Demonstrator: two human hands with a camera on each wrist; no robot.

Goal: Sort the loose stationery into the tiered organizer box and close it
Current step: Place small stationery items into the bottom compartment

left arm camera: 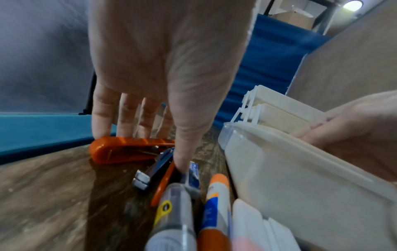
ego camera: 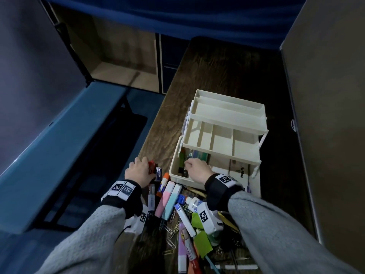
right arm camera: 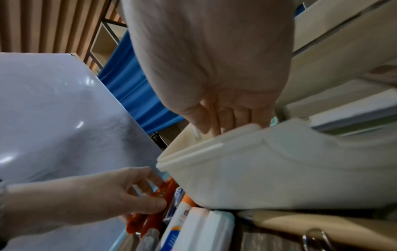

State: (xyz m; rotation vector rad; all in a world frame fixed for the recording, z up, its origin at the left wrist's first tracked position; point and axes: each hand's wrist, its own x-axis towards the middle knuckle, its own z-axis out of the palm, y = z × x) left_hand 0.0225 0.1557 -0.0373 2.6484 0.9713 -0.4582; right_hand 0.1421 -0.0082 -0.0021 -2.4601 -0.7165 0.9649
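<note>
While the cream organizer box stands open with its tiers raised, we see the right hand inside its bottom compartment; what its curled fingers hold we cannot tell. Left of the box, the left hand grasps an orange stapler; the loose stationery lies before the box.

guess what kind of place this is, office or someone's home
Probably an office or study room, though that's uncertain: a dark wooden desk piled with stationery, open shelving behind it, and a blue curtain along the back.
</note>
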